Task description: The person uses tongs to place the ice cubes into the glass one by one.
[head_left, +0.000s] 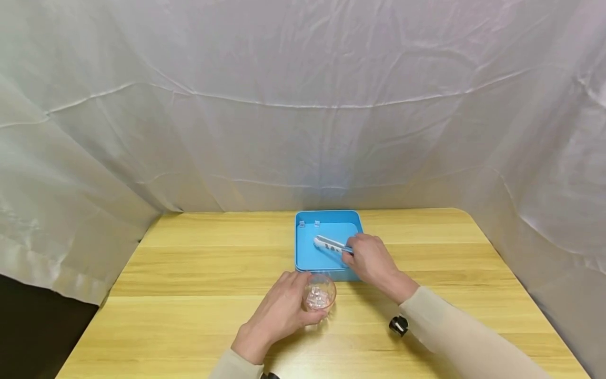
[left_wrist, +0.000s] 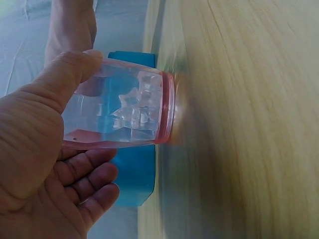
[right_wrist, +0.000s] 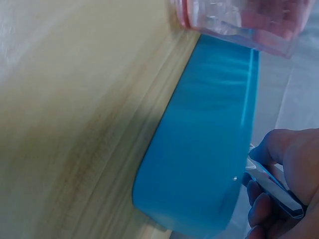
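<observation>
My left hand (head_left: 281, 310) holds a clear, pink-tinted cup (left_wrist: 84, 117) by its side, thumb on one side and fingers on the other. The cup stands upright on the table, with several clear ice-like cubes (left_wrist: 142, 112) in its bottom. In my right hand (head_left: 371, 259) are tongs (head_left: 330, 244) with a white head and a partly blue handle. Their head reaches over the inside of a blue square box (head_left: 326, 276), just behind the cup. Two small clear cubes (head_left: 317, 223) lie at the box's back left. Whether the tongs pinch anything cannot be seen.
The wood-grain table (head_left: 208, 268) stretches out on both sides of the box. Pale grey cloth (head_left: 303, 131) hangs behind it and at the sides. Both wrists carry a small black device (head_left: 399, 326) over beige sleeves.
</observation>
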Motion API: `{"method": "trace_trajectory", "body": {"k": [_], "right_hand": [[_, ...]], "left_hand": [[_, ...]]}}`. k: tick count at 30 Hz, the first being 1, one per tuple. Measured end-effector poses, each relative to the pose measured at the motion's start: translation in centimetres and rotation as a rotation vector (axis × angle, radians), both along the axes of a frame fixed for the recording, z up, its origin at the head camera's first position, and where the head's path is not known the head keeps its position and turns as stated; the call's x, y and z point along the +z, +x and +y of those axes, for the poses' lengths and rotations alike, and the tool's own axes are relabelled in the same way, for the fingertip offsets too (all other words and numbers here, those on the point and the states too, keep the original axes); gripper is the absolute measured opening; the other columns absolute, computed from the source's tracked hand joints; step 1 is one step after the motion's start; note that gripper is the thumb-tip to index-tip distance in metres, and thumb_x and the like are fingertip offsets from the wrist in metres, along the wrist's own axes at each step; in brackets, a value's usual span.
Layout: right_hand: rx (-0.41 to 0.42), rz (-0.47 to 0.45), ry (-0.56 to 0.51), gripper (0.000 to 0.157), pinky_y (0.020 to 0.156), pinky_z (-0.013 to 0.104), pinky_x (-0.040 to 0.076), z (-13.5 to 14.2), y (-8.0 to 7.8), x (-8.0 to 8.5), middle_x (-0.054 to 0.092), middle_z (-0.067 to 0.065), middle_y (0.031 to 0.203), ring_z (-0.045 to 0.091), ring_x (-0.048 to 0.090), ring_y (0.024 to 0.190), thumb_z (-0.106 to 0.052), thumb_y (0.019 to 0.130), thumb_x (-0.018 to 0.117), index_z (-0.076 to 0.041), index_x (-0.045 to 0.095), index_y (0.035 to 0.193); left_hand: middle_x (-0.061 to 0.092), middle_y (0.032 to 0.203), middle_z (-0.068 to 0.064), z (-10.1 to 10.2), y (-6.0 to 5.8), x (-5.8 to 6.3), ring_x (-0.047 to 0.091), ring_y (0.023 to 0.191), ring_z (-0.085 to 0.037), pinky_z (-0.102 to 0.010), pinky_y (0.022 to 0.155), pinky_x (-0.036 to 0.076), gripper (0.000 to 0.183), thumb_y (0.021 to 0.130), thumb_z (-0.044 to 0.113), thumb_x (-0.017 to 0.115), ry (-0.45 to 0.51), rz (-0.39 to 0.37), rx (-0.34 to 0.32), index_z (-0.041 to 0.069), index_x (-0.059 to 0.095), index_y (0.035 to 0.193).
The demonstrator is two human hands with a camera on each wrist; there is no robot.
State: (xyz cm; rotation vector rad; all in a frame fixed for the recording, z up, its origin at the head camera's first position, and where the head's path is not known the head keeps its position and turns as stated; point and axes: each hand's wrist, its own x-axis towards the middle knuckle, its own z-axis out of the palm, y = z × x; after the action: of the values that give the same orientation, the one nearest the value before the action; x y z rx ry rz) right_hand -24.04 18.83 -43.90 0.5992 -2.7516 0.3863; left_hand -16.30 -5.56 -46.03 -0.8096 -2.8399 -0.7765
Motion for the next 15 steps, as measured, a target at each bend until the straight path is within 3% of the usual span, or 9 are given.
{"method": "trace_trajectory", "body": {"k": [8, 15], "right_hand": [[0.013, 0.035, -0.060, 0.022, 0.062, 0.033, 0.044, 0.3, 1.2, 1.1, 0.049, -0.003, 0.067, 0.012, 0.042, 0.061, -0.011, 0.090, 0.073, -0.012, 0.062, 0.071], [0.040, 0.076, -0.091, 0.010, 0.067, 0.038, 0.052, 0.9, 3.4, 2.0, 0.060, -0.002, 0.073, 0.010, 0.049, 0.065, -0.012, 0.090, 0.076, -0.007, 0.072, 0.082]], "left_hand": [[0.066, 0.131, 0.000, 0.0, 0.0, 0.0, 0.058, 0.113, -0.017, -0.036, 0.100, 0.054, 0.081, 0.083, 0.052, 0.087, -0.003, -0.022, 0.004, 0.010, 0.056, 0.145], [0.066, 0.131, 0.000, 0.0, -0.1, 0.1, 0.058, 0.114, -0.017, -0.035, 0.099, 0.054, 0.081, 0.083, 0.051, 0.087, 0.002, -0.028, 0.003, 0.010, 0.056, 0.145]]}}
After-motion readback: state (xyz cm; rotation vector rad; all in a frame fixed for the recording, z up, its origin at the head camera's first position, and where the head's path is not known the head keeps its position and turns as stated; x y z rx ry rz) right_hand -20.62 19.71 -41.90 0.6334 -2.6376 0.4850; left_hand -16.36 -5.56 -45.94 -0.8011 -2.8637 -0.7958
